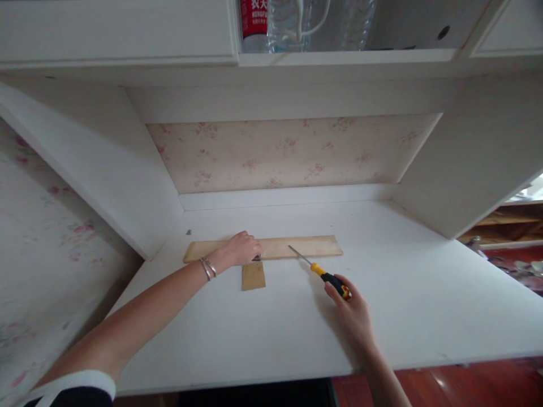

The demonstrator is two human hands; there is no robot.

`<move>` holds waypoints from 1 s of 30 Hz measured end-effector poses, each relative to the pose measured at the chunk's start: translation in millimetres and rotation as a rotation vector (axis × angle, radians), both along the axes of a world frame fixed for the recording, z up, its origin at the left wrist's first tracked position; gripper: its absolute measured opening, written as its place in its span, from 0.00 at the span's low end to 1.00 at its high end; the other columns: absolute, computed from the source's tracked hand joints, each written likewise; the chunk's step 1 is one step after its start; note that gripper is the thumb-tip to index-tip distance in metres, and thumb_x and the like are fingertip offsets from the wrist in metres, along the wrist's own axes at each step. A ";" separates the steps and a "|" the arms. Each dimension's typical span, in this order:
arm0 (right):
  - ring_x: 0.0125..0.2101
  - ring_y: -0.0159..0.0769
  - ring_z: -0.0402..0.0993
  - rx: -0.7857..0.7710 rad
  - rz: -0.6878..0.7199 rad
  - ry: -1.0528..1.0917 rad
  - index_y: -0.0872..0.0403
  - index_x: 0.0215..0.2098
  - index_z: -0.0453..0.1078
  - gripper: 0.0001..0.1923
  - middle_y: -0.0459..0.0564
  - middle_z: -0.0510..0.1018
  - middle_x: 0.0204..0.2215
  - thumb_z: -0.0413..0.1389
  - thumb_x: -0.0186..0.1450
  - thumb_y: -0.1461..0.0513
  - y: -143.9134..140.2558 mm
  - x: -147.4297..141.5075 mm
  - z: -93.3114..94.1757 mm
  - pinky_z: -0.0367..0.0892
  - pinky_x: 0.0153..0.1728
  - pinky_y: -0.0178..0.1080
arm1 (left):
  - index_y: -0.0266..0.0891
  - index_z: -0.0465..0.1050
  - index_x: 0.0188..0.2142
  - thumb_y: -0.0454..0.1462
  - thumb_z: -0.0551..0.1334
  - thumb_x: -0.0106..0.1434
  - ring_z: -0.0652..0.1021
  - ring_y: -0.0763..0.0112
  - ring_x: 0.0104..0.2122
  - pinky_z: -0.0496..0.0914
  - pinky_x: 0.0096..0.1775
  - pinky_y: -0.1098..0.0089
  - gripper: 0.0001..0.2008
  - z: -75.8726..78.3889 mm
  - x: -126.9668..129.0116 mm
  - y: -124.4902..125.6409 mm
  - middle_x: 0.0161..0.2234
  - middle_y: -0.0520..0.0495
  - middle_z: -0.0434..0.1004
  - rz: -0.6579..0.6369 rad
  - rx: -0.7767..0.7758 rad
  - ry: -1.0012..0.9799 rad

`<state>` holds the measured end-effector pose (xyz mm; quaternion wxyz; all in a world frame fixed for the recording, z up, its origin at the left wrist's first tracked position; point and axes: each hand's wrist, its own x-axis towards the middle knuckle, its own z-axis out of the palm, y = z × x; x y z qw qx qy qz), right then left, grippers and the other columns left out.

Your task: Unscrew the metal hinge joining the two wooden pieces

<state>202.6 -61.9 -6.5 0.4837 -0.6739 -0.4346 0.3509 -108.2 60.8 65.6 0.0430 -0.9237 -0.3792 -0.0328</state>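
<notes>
By your left hand [241,249], matt bare wood strip [297,247]; your right hand [354,314] grips a glossy plastic-handled, metal-shafted screwdriver [320,270].

Left hand [241,249] covers the joint between plank [297,247] and block [253,276]. Bottles [292,22] cut off by top edge. Speck [189,232] on desk [424,294] too small to identify.

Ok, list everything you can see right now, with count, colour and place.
Long wooden strip: 1, tan, mid-desk.
Small wooden piece: 1, tan, in front of the strip.
Screwdriver: 1, yellow-black handle, tip over the strip.
Screw: 1, dark, back left of desk.
Bottles: about 3, clear, one red-labelled, top shelf.
Desk: 1, white.
Left hand: on the strip, bangles on wrist.
Right hand: holds the screwdriver.
</notes>
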 end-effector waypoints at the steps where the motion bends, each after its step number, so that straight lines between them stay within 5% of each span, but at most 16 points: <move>1: 0.30 0.38 0.71 -0.003 0.000 -0.013 0.55 0.49 0.68 0.31 0.50 0.76 0.31 0.59 0.53 0.46 -0.3 0.2 -0.8 0.65 0.30 0.37 | 0.42 0.74 0.27 0.34 0.56 0.59 0.76 0.64 0.33 0.63 0.40 0.64 0.08 -0.9 0.9 0.4 0.30 0.43 0.77 0.009 0.011 0.015; 12: 0.31 0.38 0.72 -0.017 -0.002 0.002 0.53 0.50 0.68 0.30 0.49 0.76 0.30 0.59 0.53 0.47 -2.3 -1.4 0.0 0.65 0.32 0.38 | 0.41 0.75 0.32 0.44 0.48 0.66 0.76 0.68 0.34 0.65 0.35 0.69 0.18 4.4 -12.9 5.9 0.35 0.47 0.78 0.350 -0.032 -0.203; 18: 0.27 0.39 0.72 -0.036 -0.018 0.073 0.53 0.49 0.69 0.32 0.49 0.76 0.27 0.62 0.49 0.47 -0.8 -5.3 0.3 0.65 0.26 0.37 | 0.39 0.75 0.38 0.44 0.52 0.64 0.76 0.69 0.36 0.66 0.39 0.71 0.16 -8.6 -96.5 20.6 0.38 0.47 0.79 0.657 -0.010 -0.364; 23: 0.35 0.42 0.75 -0.076 -0.019 0.113 0.53 0.52 0.66 0.34 0.50 0.78 0.29 0.62 0.52 0.48 4.9 -3.7 -6.3 0.66 0.35 0.37 | 0.42 0.77 0.38 0.45 0.52 0.63 0.77 0.63 0.40 0.67 0.39 0.69 0.17 -28.8 -180.6 28.2 0.41 0.46 0.79 1.036 0.039 -0.291; 30: 0.36 0.45 0.76 -0.115 -0.086 0.095 0.54 0.52 0.67 0.36 0.53 0.79 0.31 0.62 0.50 0.46 9.9 -6.6 -1.2 0.68 0.35 0.38 | 0.41 0.77 0.40 0.46 0.52 0.63 0.77 0.58 0.40 0.67 0.37 0.67 0.19 -49.5 -219.0 36.0 0.42 0.42 0.78 1.111 -0.035 -0.183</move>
